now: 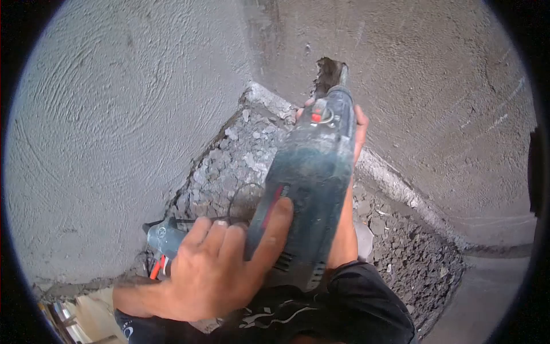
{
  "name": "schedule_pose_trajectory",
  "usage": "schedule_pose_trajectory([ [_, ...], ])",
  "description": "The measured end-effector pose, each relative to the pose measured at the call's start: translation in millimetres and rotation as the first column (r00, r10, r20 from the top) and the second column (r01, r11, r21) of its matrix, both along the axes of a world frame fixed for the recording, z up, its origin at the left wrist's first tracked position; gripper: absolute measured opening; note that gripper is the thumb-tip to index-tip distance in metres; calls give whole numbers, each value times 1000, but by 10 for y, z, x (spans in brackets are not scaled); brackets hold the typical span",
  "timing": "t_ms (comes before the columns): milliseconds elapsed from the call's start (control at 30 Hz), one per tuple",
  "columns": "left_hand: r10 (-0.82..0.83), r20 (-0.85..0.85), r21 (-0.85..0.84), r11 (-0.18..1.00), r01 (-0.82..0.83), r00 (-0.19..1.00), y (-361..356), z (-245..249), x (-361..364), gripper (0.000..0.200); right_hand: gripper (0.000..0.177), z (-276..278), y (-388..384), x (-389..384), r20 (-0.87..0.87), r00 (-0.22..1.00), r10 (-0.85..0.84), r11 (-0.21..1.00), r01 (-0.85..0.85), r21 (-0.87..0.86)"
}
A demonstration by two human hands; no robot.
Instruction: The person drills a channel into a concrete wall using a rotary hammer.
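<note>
While left hand (213, 272) and right hand (360, 135) clamp the drill (312, 178), its long axis points toward the wall (429, 126).

Soft even light, motion-blurred drill (312, 172), brighter wall (114, 126) left of it, dimmer wall (435, 120) right, black fisheye vignette

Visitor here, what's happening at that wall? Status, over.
Left hand and right hand on power tool. Bit at ragged hole, right side. Rubble below; nothing visibly blocking.
</note>
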State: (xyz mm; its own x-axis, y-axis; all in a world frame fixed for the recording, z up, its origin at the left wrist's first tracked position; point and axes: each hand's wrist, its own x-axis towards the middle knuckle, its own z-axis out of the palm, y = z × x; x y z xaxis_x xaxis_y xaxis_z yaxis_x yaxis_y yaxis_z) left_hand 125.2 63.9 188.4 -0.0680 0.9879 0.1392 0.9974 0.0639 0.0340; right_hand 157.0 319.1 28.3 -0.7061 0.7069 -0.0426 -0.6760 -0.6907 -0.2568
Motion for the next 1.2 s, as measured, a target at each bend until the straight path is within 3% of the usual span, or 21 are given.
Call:
schedule_pose_trajectory([
  [100, -39, -136, 35, 998, 44, 990, 8, 50, 96, 67, 71, 169, -79, 95, -23, 999, 49, 998, -50, -44],
  [167, -33, -126, 23, 999, 36, 992, 17, 91, 161, 66, 59, 222, -92, 149, -50, 996, 80, 997, -80, 10],
  [233, -34, -128, 19, 999, 37, 991, 79, 51, 148, 64, 59, 226, -58, 159, -49, 994, 96, 993, -99, -69],
  [300, -85, -166, 138, 984, 109, 982, 148, -136, 91, 51, 57, 134, 64, 128, -77, 986, 147, 989, -148, 2],
  [567, -57, -203, 75, 994, 74, 978, 174, -113, 209, 59, 55, 103, 58, 145, -51, 993, 103, 992, -106, -69],
  [633, -64, -194, 60, 995, 77, 979, 154, -129, 163, 64, 58, 41, 121, 108, -78, 988, 136, 991, -135, 23],
  [733, -57, -116, 94, 993, 68, 992, 20, -366, 66, 70, 61, 4, 39, 80, -55, 994, 97, 992, -92, 88],
  [767, -67, 1, 67, 996, 67, 998, -76, -475, -15, 76, 61, -9, -48, 135, -54, 994, 90, 993, -85, 85],
  [800, -78, 100, 56, 996, 73, 992, -113, -532, -125, 82, 63, 38, -118, 141, 44, 995, 88, 992, -91, 87],
  [833, -93, 86, 66, 994, 87, 992, -154, -559, -212, 82, 65, 83, -187, 148, 142, 987, 80, 992, -93, 84],
  [867, -89, 125, 21, 996, 87, 988, -207, -599, -270, 87, 65, 111, -260, 175, 139, 982, 127, 974, -150, 169],
  [933, -45, 192, -93, 994, 63, 980, -220, -566, -258, 95, 64, -30, -249, 173, 87, 987, 137, 981, -148, 128],
  [1067, -71, 153, -109, 990, 88, 986, -222, -658, -259, 101, 56, -91, -228, 156, 14, 988, 151, 989, -151, 6],
  [1133, -55, 318, -72, 994, 82, 947, -200, -782, -330, 108, 56, -62, -197, 147, -21, 985, 170, 984, -171, -50],
  [1200, -35, 367, -100, 992, 76, 930, -208, -862, -293, 110, 57, -81, -182, 197, 29, 985, 172, 985, -171, -23],
])
